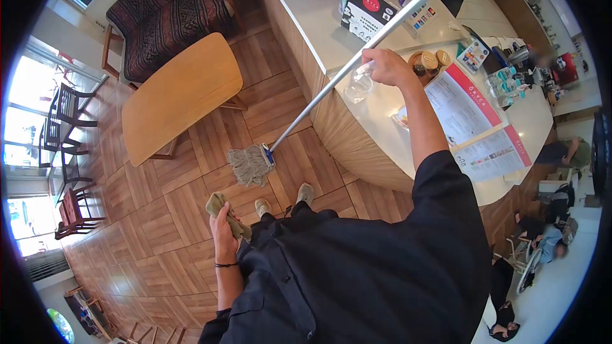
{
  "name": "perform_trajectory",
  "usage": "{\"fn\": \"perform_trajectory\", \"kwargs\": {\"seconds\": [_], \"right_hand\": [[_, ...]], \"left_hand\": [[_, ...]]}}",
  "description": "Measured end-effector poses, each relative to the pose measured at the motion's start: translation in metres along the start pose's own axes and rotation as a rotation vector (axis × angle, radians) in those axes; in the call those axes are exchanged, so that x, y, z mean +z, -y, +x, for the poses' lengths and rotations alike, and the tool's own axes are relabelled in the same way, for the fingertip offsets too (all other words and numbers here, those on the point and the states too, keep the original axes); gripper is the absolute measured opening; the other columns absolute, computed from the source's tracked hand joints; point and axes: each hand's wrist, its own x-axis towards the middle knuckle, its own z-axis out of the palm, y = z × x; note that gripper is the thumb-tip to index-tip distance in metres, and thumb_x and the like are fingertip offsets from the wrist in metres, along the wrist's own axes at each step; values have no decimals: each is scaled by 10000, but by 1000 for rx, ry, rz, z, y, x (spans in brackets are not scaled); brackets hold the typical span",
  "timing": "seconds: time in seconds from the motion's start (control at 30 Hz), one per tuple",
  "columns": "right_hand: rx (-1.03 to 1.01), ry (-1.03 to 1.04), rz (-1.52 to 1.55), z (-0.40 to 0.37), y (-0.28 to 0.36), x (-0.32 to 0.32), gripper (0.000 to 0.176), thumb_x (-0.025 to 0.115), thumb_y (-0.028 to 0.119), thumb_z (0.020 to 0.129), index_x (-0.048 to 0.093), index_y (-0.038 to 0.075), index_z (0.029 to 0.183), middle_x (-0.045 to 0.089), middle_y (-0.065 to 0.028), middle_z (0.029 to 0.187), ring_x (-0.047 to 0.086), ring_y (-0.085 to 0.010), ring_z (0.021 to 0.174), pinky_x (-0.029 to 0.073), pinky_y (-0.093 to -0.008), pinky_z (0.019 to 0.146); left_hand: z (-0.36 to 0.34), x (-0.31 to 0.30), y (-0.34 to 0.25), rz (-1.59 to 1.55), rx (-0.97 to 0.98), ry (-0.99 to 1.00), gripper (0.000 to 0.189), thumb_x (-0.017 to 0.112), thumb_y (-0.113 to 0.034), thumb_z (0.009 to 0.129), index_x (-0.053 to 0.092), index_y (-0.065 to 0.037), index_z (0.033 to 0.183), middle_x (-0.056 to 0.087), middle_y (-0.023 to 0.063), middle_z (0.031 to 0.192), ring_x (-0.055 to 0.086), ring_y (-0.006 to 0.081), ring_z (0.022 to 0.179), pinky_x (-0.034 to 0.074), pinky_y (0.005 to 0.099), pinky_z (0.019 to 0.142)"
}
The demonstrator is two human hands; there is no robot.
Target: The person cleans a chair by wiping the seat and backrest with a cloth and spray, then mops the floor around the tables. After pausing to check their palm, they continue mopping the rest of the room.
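Note:
My left hand (224, 232) is closed around a folded olive-green cloth (217, 204), held low at my left side above the floor. Over the counter, my right hand (389, 67) has its fingers closed at the upper edge of a clear cup (358, 86) near the counter's rounded corner. A mop's long pale handle (331, 83) slants past these fingertips, crossing over the counter edge. Its grey string mop head (248, 166) rests on the wooden floor in front of my shoes.
The white-topped counter (319, 44) carries a black-and-white sign box (364, 14), lidded jars (428, 62), menu sheets (462, 105) and water bottles (507, 83). A wooden table (182, 99) and patterned sofa (169, 16) stand left. Chairs (75, 105) line the windows; people sit at far right.

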Motion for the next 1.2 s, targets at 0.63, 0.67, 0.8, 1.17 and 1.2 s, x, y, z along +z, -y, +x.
{"fn": "perform_trajectory", "kwargs": {"seconds": [0.63, 0.67, 0.8, 1.17, 1.2], "right_hand": [[294, -177, 1375, -148, 104, 131, 595, 761, 194, 822, 491, 21, 1324, 603, -122, 1188, 613, -206, 1021, 494, -346, 909], [354, -180, 1195, -148, 85, 134, 530, 713, 136, 847, 495, 25, 1317, 614, -103, 1180, 602, -187, 1047, 495, -322, 899], [621, -277, 927, -125, 40, 103, 586, 731, 253, 853, 483, -26, 1305, 606, -165, 1206, 598, -236, 1107, 476, -339, 943], [323, -878, 906, -20, 34, -9, 1104, 818, 466, 781, 159, -74, 1483, 359, -272, 1457, 386, -328, 1356, 299, -409, 1129], [321, -898, 918, 3, 21, -19, 1104, 826, 473, 768, 177, -72, 1475, 438, -255, 1412, 437, -294, 1320, 326, -396, 1108]], "left_hand": [[-18, 233, 6, 396, 151, 994, 647, 519, -388, 1004, 309, -13, 1487, 351, 142, 1452, 320, 265, 1367, 265, 375, 1139], [-20, 234, 1, 560, 198, 988, 661, 515, -398, 1004, 301, -6, 1490, 339, 157, 1466, 309, 277, 1380, 257, 377, 1145], [5, 205, 21, 548, 135, 801, 674, 558, -378, 991, 308, 16, 1478, 485, 175, 1362, 491, 274, 1230, 369, 370, 1065], [60, 22, 7, 440, -120, 162, 506, 553, -381, 995, 444, -73, 1381, 672, 69, 1096, 635, 130, 915, 483, 260, 775], [59, 7, 6, 409, -117, 124, 474, 547, -379, 1000, 463, -81, 1359, 674, 70, 1080, 635, 125, 908, 485, 252, 764]]}}
